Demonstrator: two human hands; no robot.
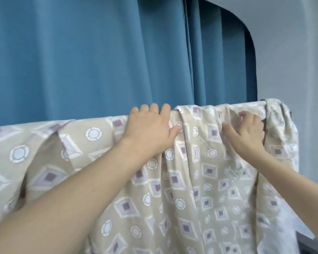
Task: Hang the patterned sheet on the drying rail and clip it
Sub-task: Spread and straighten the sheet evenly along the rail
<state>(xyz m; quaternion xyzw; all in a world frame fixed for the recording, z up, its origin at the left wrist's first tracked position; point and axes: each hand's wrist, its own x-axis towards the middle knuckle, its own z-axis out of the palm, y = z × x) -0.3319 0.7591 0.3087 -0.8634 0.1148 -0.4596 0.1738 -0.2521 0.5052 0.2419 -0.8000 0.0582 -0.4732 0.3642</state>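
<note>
Beige patterned sheet (182,189) drapes bunched over the drying rail (262,101), looking soft, light and prone to slipping; left hand (151,129) curls over its top fold, right hand (246,131) pinches a nearby pleat.

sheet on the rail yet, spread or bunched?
On the rail, bunched: the sheet hangs in folds between the left hand and right hand.
</note>
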